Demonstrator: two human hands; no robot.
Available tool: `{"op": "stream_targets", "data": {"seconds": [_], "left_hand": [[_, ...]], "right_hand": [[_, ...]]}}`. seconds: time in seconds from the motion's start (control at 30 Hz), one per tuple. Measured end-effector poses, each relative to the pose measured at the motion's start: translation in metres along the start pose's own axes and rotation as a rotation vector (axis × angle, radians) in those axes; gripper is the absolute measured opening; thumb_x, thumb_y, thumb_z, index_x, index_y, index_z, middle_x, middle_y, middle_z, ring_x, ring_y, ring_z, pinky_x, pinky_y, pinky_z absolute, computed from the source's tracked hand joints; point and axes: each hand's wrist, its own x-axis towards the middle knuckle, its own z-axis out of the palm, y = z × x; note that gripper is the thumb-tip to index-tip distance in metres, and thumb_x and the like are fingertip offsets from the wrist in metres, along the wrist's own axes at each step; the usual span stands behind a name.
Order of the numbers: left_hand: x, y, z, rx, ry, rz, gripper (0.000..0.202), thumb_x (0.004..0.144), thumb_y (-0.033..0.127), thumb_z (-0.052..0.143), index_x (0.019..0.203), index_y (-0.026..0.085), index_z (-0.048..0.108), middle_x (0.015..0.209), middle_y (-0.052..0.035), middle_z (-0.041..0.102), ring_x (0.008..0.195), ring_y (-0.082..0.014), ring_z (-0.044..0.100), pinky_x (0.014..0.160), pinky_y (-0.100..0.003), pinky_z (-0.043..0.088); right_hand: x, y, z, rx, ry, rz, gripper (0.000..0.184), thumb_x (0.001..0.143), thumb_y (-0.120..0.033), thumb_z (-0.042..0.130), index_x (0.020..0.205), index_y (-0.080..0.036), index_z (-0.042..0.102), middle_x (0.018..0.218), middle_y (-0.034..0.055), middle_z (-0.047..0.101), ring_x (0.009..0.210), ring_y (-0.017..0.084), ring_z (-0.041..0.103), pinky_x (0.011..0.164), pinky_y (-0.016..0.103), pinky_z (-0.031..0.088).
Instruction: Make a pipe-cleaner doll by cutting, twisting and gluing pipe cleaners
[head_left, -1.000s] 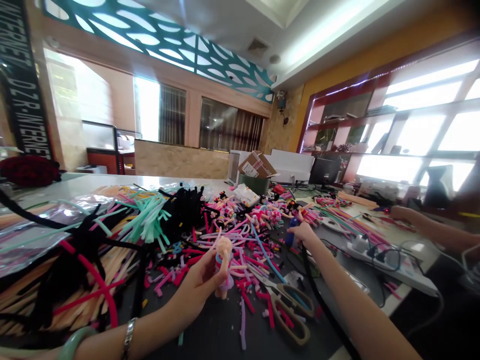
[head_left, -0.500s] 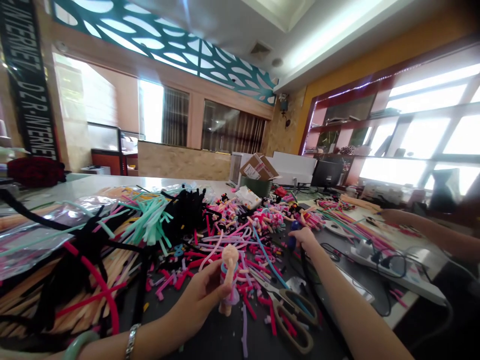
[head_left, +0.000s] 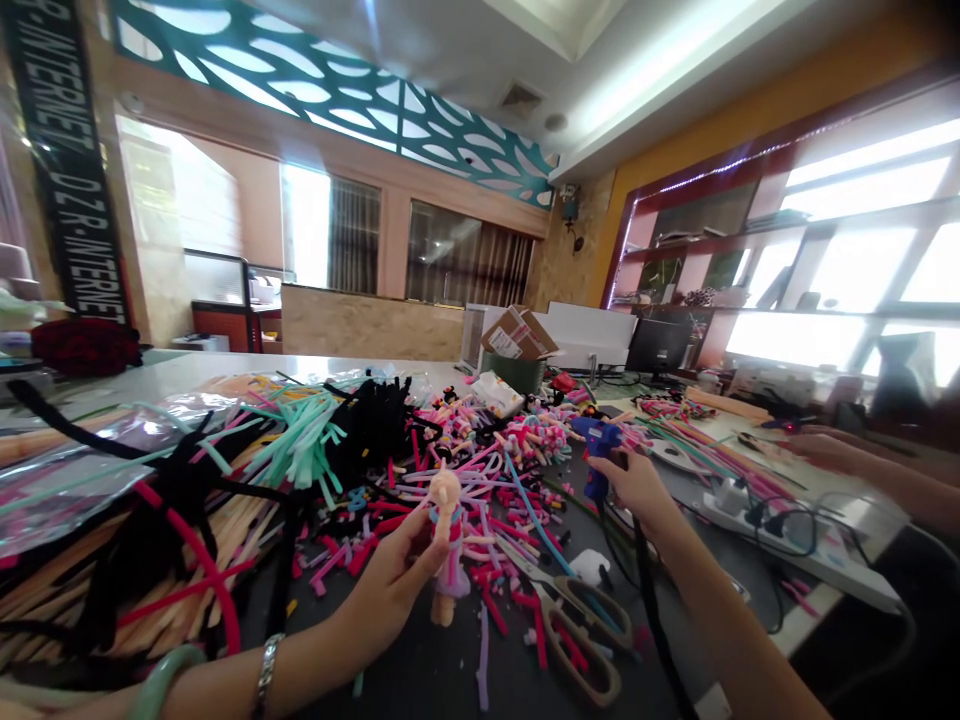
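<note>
My left hand is shut around a small pipe-cleaner doll with a peach head and pink and blue clothing, holding it upright above the dark tabletop. My right hand grips a blue hot glue gun, and its black cord trails down past my wrist. Between my hands lie tan-handled scissors on loose pink, purple and blue pipe-cleaner pieces.
Bundles of black, mint and orange pipe cleaners fill the table's left side. A co-worker's hand works at the right, near a white power strip with plugged-in cables. A cardboard box and a monitor stand beyond.
My right hand has raised the blue glue gun, so its body now shows above my fingers. The doll has shifted slightly left. The co-worker's hand has moved slightly.
</note>
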Motion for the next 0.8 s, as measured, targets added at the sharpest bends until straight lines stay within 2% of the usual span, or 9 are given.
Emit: {"op": "stream_targets", "data": {"seconds": [0.1, 0.13, 0.27, 0.4, 0.47, 0.53, 0.6, 0.7, 0.8], "left_hand": [[-0.001, -0.006, -0.001, -0.006, -0.001, -0.011, 0.039, 0.087, 0.042, 0.053, 0.114, 0.015, 0.044, 0.062, 0.0018, 0.055, 0.049, -0.0121, 0.055, 0.048, -0.024, 0.046], [-0.001, -0.009, -0.002, -0.004, 0.01, -0.012, 0.042, 0.086, 0.042, 0.054, 0.118, 0.016, 0.043, 0.065, 0.0014, 0.055, 0.052, -0.0125, 0.055, 0.049, -0.024, 0.046], [-0.003, -0.017, -0.009, 0.069, 0.009, -0.002, 0.04, 0.085, 0.039, 0.058, 0.118, 0.019, 0.047, 0.086, -0.0038, 0.058, 0.068, -0.0137, 0.055, 0.057, -0.024, 0.048], [-0.005, -0.017, -0.015, 0.243, -0.001, 0.023, 0.048, 0.081, 0.036, 0.063, 0.124, 0.022, 0.047, 0.109, -0.0079, 0.059, 0.088, -0.0195, 0.057, 0.073, -0.029, 0.049], [-0.006, -0.016, -0.017, 0.33, 0.003, 0.032, 0.05, 0.079, 0.035, 0.065, 0.125, 0.024, 0.049, 0.117, -0.0076, 0.058, 0.103, -0.0233, 0.054, 0.085, -0.032, 0.045], [-0.006, -0.013, -0.018, 0.393, -0.002, 0.029, 0.05, 0.078, 0.034, 0.067, 0.124, 0.025, 0.049, 0.121, -0.0066, 0.057, 0.11, -0.0243, 0.052, 0.092, -0.033, 0.041], [-0.006, -0.011, -0.017, 0.44, 0.005, 0.012, 0.05, 0.077, 0.035, 0.068, 0.122, 0.025, 0.05, 0.121, -0.0061, 0.057, 0.112, -0.0243, 0.051, 0.094, -0.033, 0.039], [-0.004, -0.008, -0.016, 0.478, 0.034, -0.033, 0.049, 0.075, 0.037, 0.068, 0.119, 0.024, 0.051, 0.119, -0.0056, 0.059, 0.107, -0.0236, 0.053, 0.089, -0.032, 0.042], [-0.002, -0.003, -0.014, 0.54, 0.069, -0.04, 0.049, 0.074, 0.039, 0.069, 0.118, 0.023, 0.051, 0.116, -0.0042, 0.06, 0.103, -0.0227, 0.054, 0.086, -0.031, 0.042]], "right_hand": [[-0.022, -0.001, -0.009, 0.15, -0.016, -0.016, 0.032, 0.081, -0.044, 0.06, 0.081, -0.012, 0.061, 0.058, -0.002, 0.059, 0.043, 0.01, 0.05, 0.04, 0.023, 0.04], [-0.029, -0.002, -0.009, 0.204, -0.016, -0.027, 0.035, 0.078, -0.048, 0.06, 0.079, -0.013, 0.061, 0.056, -0.0019, 0.058, 0.042, 0.01, 0.049, 0.038, 0.023, 0.038], [-0.052, -0.009, -0.003, 0.41, -0.096, -0.075, 0.041, 0.071, -0.054, 0.063, 0.077, -0.013, 0.063, 0.07, 0.0045, 0.066, 0.05, 0.012, 0.053, 0.043, 0.024, 0.042], [-0.069, -0.012, 0.008, 0.554, -0.21, -0.075, 0.04, 0.068, -0.056, 0.065, 0.068, -0.017, 0.056, 0.055, 0.0002, 0.059, 0.043, 0.01, 0.048, 0.04, 0.022, 0.039], [-0.075, -0.01, 0.011, 0.59, -0.263, -0.066, 0.041, 0.066, -0.057, 0.066, 0.063, -0.018, 0.054, 0.048, -0.0012, 0.055, 0.039, 0.009, 0.043, 0.037, 0.021, 0.035], [-0.081, -0.007, 0.012, 0.615, -0.316, -0.06, 0.044, 0.065, -0.06, 0.066, 0.059, -0.018, 0.053, 0.046, -0.0008, 0.053, 0.038, 0.009, 0.041, 0.037, 0.021, 0.034], [-0.087, -0.004, 0.012, 0.642, -0.365, -0.055, 0.047, 0.064, -0.062, 0.066, 0.056, -0.018, 0.053, 0.045, -0.0003, 0.052, 0.039, 0.009, 0.041, 0.039, 0.022, 0.034], [-0.092, 0.001, 0.012, 0.681, -0.416, -0.032, 0.048, 0.067, -0.064, 0.063, 0.056, -0.018, 0.053, 0.046, -0.0012, 0.048, 0.04, 0.009, 0.04, 0.039, 0.022, 0.033], [-0.094, 0.005, 0.014, 0.772, -0.466, 0.0, 0.046, 0.064, -0.063, 0.065, 0.069, -0.018, 0.06, 0.045, -0.0043, 0.043, 0.041, 0.01, 0.038, 0.04, 0.022, 0.032]]}}
